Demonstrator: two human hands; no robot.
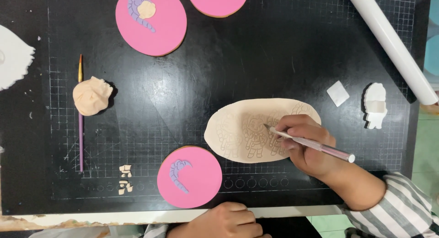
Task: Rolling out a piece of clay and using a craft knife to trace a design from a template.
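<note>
right hand cuts stamped dough oval with craft knife.

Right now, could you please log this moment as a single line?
right hand: holds silver craft knife, tip on embossed beige fondant oval | left hand: rests at black cutting mat edge

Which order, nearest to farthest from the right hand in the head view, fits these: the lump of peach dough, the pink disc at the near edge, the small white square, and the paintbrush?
From the right hand:
1. Small white square, up and to its right.
2. Pink disc at the near edge, to its left; not far behind the square.
3. Lump of peach dough, far left.
4. Paintbrush, just past the dough at the left.
</note>
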